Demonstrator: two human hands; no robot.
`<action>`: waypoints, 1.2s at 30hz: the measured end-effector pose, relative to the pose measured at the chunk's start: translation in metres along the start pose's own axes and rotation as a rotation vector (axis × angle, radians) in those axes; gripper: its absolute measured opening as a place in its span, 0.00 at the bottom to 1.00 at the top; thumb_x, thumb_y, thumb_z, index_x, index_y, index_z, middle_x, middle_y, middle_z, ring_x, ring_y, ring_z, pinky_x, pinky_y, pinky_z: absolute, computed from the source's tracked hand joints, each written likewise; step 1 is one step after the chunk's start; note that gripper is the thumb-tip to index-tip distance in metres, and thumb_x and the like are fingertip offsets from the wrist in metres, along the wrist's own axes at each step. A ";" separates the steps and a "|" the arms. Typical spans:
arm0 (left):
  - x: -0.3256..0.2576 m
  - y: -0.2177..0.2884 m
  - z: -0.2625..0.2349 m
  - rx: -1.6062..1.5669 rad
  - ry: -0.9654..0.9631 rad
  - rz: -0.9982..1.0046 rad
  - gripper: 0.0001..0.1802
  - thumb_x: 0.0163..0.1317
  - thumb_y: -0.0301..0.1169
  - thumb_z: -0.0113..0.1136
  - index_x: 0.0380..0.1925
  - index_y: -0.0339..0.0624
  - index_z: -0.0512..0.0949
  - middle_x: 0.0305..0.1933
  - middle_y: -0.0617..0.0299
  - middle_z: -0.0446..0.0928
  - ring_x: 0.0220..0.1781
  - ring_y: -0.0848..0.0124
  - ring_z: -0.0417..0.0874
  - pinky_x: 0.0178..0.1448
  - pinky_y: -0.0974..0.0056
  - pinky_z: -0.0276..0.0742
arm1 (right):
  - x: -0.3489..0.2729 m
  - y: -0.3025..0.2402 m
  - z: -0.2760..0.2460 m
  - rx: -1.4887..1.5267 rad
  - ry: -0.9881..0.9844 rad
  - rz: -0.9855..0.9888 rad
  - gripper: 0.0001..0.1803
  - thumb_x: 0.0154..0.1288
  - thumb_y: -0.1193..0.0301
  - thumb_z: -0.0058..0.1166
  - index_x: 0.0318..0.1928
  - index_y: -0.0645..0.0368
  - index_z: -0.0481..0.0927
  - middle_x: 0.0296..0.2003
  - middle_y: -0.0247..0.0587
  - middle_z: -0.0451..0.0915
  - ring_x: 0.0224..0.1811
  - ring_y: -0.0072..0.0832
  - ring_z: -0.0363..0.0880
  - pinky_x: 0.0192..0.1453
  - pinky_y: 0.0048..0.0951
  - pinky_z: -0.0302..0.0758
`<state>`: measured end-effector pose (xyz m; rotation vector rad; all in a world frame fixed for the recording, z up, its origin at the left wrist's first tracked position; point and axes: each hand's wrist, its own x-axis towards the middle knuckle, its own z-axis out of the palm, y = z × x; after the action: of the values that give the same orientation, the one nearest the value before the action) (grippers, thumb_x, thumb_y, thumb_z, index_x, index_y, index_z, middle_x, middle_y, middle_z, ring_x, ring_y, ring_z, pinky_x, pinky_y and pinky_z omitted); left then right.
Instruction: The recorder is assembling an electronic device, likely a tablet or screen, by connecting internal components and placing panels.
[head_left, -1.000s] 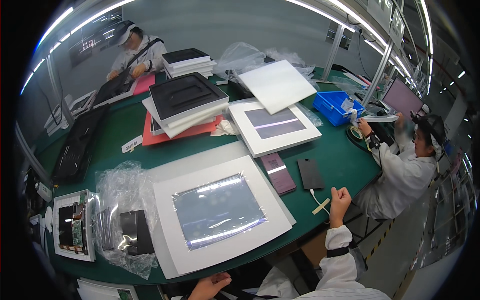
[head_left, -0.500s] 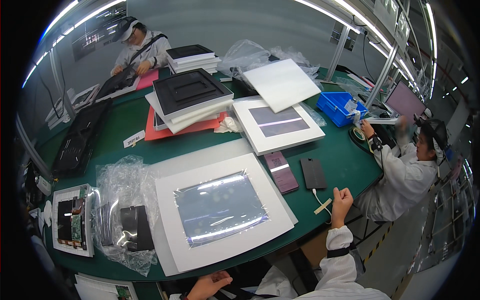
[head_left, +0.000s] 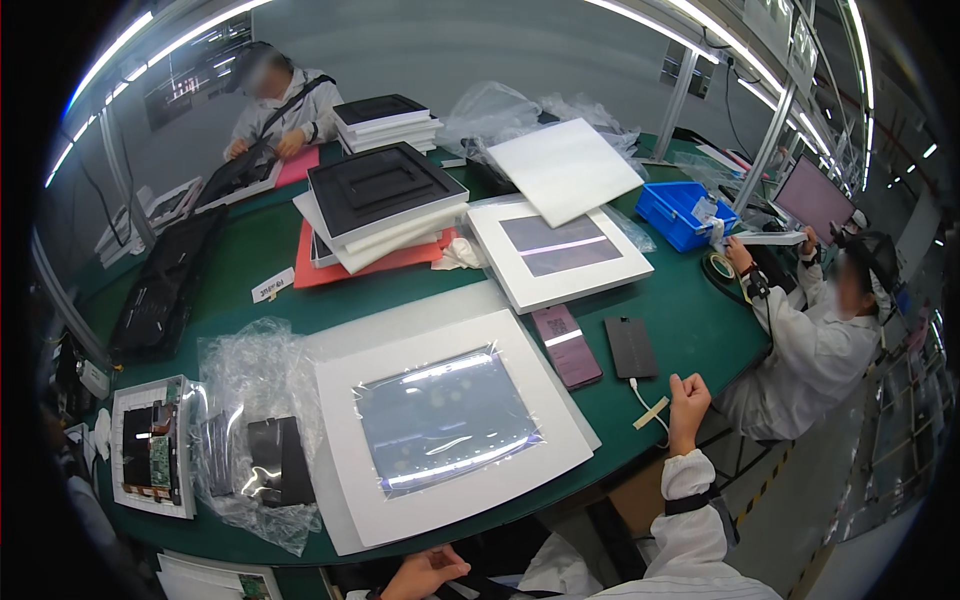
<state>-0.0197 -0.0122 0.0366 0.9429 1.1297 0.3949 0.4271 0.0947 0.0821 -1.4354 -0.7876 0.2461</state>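
Note:
My left hand (head_left: 430,572) is low at the table's front edge, fingers curled in with the thumb against them; nothing shows in it. My right hand (head_left: 690,405) is raised in a loose fist at the table's right edge, and I see nothing in it. Beside it runs a white cable (head_left: 645,397) with a strip of yellowish tape (head_left: 651,412), plugged into a dark flat box (head_left: 630,347). A phone-shaped purple slab (head_left: 567,345) lies left of that box. Between my hands is a white frame (head_left: 345,480) around a film-covered screen panel (head_left: 447,418), on a foam sheet.
Bubble wrap (head_left: 250,370) with black parts and a tray with a circuit board (head_left: 160,460) lie left. Behind are stacked black-and-white trays (head_left: 385,185), another framed panel (head_left: 560,245), white foam (head_left: 567,170) and a blue bin (head_left: 680,215). Co-workers sit far left and right.
The view has shifted slightly, so the table sits a little lower and to the right. My hands keep nearly the same pose. The right co-worker's raised hand now shows more sharply at a white strip.

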 end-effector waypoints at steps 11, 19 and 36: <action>0.010 -0.018 -0.006 -0.018 0.060 -0.038 0.11 0.53 0.25 0.69 0.28 0.35 0.74 0.31 0.54 0.80 0.38 0.69 0.81 0.50 0.67 0.76 | -0.008 -0.063 0.088 -0.399 -0.756 -0.415 0.30 0.53 0.86 0.43 0.60 0.65 0.58 0.49 0.47 0.77 0.49 0.40 0.74 0.55 0.33 0.68; -0.015 0.006 0.006 0.007 -0.021 0.187 0.09 0.62 0.32 0.59 0.34 0.35 0.76 0.32 0.61 0.76 0.36 0.73 0.75 0.43 0.68 0.71 | -0.010 -0.061 0.097 -0.675 -0.981 -0.545 0.32 0.52 0.86 0.40 0.61 0.67 0.58 0.53 0.48 0.76 0.64 0.47 0.63 0.71 0.48 0.52; -0.015 0.004 0.009 -0.164 -0.047 0.029 0.09 0.62 0.34 0.60 0.35 0.38 0.76 0.33 0.63 0.75 0.36 0.72 0.75 0.40 0.67 0.73 | -0.083 -0.059 0.044 -0.392 -0.550 -0.264 0.18 0.53 0.82 0.50 0.48 0.65 0.75 0.48 0.48 0.76 0.58 0.41 0.70 0.65 0.36 0.62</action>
<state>-0.0177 -0.0245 0.0494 0.8212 1.0256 0.4794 0.3217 0.0701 0.1070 -1.6264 -1.5299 0.2981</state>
